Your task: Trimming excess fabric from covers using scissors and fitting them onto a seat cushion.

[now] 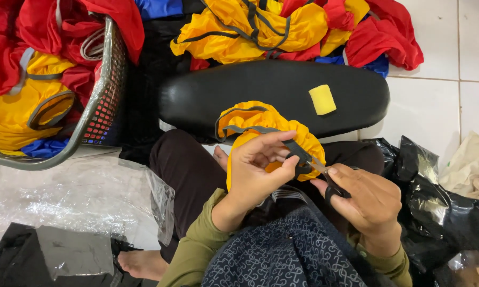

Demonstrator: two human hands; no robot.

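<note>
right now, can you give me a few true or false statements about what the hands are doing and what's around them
1. The right hand holds small scissors. True.
2. The left hand pinches a blue garment. False: it grips the grey strap of a yellow garment.
3. A yellow sponge lies on the black cushion. True.
4. The basket sits at the right. False: it is at the left, full of red and yellow fabric.

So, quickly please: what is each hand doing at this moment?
Left hand: closed, pinching the grey strap of the yellow fabric piece.
Right hand: closed on small scissors.
</note>
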